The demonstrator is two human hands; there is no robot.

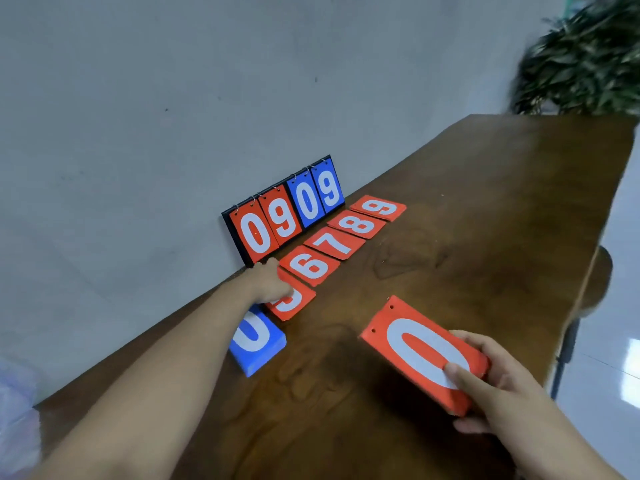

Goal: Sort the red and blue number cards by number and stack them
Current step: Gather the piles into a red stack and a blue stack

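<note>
A thick stack of red cards (415, 351) with a white 0 on top is gripped by my right hand (491, 386), thumb on the top card, fingers round its near end. My left hand (268, 284) reaches across the table and grips the far edge of a red card (294, 301), probably a 5, partly hidden by the hand. Beyond it lie red cards in a row: 6 (310, 265), 7 (334, 242), 8 (356, 224), 9 (378, 207). A blue stack (258, 344) with a 0 on top sits under my left forearm.
A flip scoreboard (285, 211) showing red 09 and blue 09 leans against the grey wall at the back of the brown wooden table (485, 237). A leafy plant (588, 64) stands beyond the table's far right corner. The table's right edge drops to a tiled floor.
</note>
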